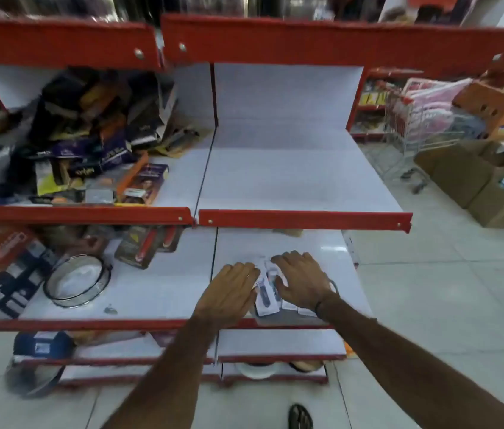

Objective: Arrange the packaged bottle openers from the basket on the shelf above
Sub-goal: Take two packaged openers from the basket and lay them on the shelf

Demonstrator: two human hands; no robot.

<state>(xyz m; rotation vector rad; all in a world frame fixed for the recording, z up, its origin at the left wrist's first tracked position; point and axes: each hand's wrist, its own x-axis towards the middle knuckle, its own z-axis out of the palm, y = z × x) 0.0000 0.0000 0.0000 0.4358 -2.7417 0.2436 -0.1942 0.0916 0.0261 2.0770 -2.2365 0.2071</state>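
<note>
bottle openers [266, 295]: white cards, dark tools, flat on shelf [164, 286] | hands: left [232, 291], right [301, 278] spread flat on them

Dim, soft blur throughout (wide-angle bending at edges)

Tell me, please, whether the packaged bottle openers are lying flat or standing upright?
Flat: the packaged bottle openers lie face-up on the shelf between both hands.
</note>
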